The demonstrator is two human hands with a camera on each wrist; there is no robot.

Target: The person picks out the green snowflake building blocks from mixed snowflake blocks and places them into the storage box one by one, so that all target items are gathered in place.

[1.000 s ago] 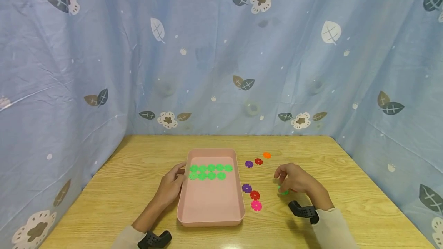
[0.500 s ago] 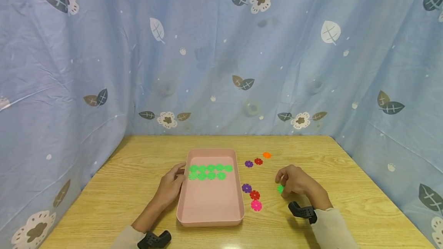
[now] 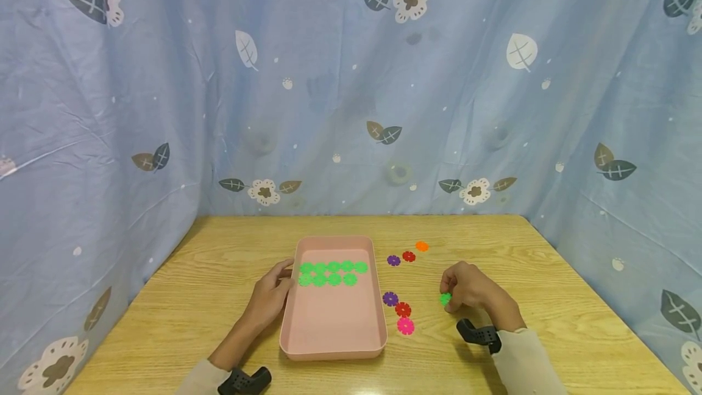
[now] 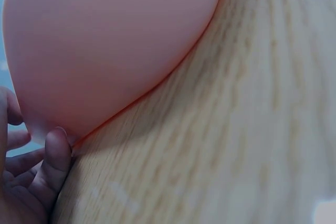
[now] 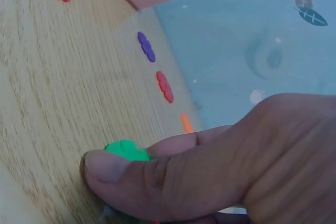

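My right hand (image 3: 468, 287) pinches a green flower-shaped plastic disc (image 3: 445, 299) between thumb and fingers, low over the table on the right. In the right wrist view the thumb covers much of this disc (image 5: 127, 149), and only its notched upper edge shows. A shallow pink tray (image 3: 334, 356) stands in the middle, with two rows of several matching green discs (image 3: 334, 279) in its far half. Against the tray's left wall rests my left hand (image 3: 270, 294). The left wrist view shows its thumb (image 4: 58, 150) at the base of that wall (image 4: 105, 51), fingers loosely bent.
Right of the tray, purple (image 3: 390, 298), red (image 3: 403, 309) and pink (image 3: 406, 326) discs lie in a near line. Farther back are another purple (image 3: 393, 260), another red (image 3: 409, 256) and an orange disc (image 3: 421, 246). A patterned blue curtain (image 3: 340, 108) surrounds the wooden table (image 3: 219, 249).
The green disc under my right hand has shifted slightly left, and the fingers have come together on it. The left hand and the tray stay in place.
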